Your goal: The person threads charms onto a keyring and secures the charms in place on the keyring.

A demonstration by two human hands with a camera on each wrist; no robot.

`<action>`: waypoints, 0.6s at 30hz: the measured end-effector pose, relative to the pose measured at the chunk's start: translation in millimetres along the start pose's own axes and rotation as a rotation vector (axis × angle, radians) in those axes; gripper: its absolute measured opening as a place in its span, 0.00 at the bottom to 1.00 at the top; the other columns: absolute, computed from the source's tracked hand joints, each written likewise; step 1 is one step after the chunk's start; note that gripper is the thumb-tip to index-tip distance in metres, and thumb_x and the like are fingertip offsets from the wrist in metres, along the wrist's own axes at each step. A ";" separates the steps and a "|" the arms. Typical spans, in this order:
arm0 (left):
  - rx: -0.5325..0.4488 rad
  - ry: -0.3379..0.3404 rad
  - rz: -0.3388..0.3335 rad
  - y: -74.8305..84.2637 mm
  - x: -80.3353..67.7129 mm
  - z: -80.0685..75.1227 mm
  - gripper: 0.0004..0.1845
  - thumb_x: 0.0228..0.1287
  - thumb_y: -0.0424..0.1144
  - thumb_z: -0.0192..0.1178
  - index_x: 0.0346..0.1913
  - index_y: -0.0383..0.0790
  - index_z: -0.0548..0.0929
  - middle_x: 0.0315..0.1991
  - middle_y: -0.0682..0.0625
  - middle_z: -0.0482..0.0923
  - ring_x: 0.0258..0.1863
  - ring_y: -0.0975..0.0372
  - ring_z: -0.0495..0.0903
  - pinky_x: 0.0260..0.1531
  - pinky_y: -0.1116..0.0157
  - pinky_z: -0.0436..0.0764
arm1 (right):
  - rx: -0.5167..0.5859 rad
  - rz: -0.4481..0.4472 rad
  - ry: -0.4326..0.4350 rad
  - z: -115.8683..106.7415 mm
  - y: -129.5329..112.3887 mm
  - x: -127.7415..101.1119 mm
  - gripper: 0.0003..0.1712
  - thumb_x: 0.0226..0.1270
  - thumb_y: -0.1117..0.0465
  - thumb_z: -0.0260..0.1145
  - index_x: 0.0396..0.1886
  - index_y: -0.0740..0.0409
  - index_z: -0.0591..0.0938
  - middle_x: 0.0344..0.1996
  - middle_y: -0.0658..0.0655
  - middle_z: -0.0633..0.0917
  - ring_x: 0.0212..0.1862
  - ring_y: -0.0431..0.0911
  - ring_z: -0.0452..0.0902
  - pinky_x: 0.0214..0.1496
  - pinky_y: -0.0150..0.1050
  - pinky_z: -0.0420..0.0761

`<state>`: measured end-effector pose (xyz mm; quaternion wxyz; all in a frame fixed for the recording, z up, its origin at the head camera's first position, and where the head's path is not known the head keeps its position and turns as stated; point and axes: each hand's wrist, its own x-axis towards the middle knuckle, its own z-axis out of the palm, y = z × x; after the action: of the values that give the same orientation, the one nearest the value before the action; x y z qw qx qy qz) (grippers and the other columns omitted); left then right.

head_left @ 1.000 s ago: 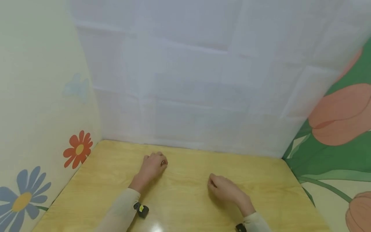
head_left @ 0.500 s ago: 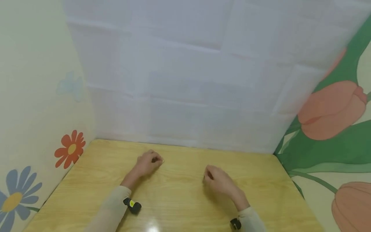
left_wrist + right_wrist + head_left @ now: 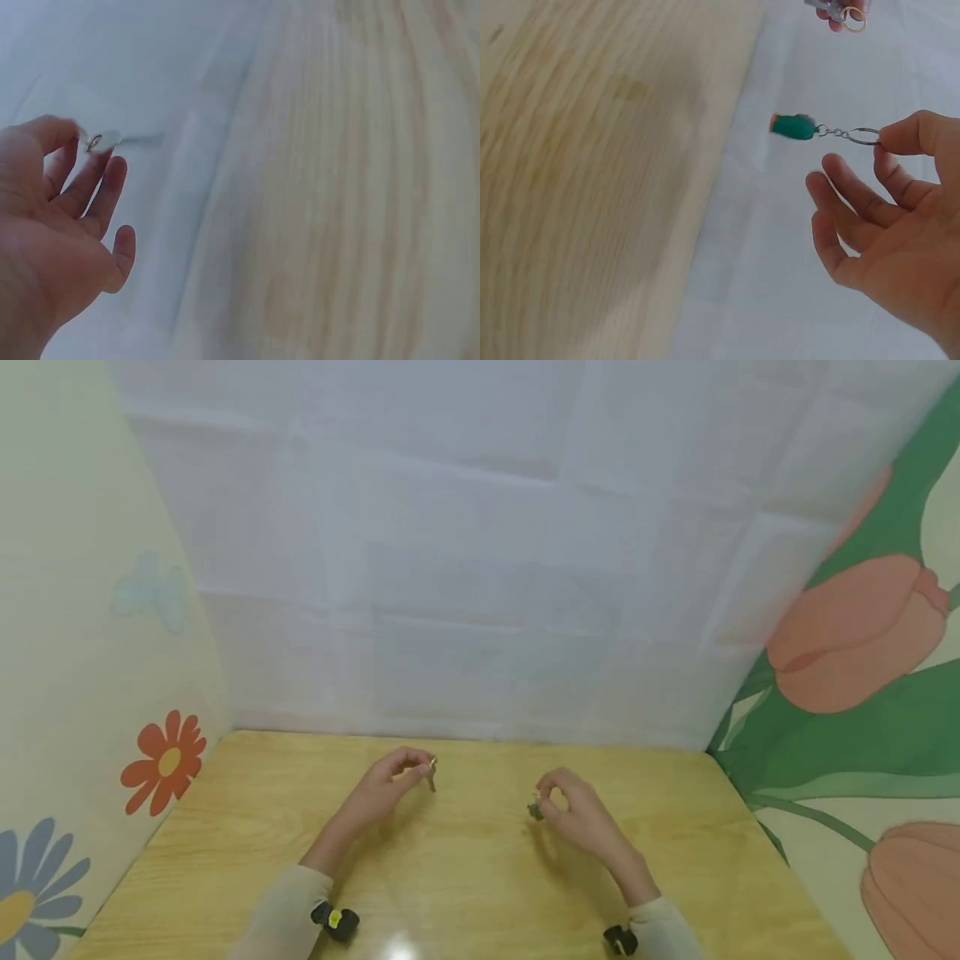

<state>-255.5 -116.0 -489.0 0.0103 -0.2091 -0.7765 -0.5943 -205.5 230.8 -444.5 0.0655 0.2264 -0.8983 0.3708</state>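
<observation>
Bright even light; glare on tabletop (image 3: 401, 950); wrist views motion-blurred, soft.

key (image 3: 112, 139) blurred in left hand (image 3: 56, 225) | keyring charm (image 3: 535, 811) too small | surface (image 3: 592, 187) smeared

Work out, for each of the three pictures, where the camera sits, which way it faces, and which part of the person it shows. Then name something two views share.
Head: worn high, facing forward and down at the wooden table; shows both forearms, left hand and right hand.
Left wrist: beside that hand, facing the white backdrop; shows fingers pinching a key.
Right wrist: shows fingers pinching a keyring with a green charm.
Shared: the key also appears in the right wrist view.
</observation>
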 end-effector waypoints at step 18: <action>-0.165 -0.033 0.082 59.5 -7.7 10.1 0.29 0.82 0.43 0.51 0.80 0.62 0.58 0.60 0.44 0.77 0.50 0.46 0.81 0.51 0.56 0.79 | 0.608 0.074 0.022 11.6 -33.4 30.5 0.18 0.80 0.50 0.59 0.46 0.63 0.79 0.44 0.57 0.88 0.47 0.55 0.84 0.55 0.54 0.77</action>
<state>-226.1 -96.7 -439.4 0.0045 -0.2506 -0.7158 -0.6518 -216.9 191.0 -422.8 -0.0091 0.1987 -0.7529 0.6273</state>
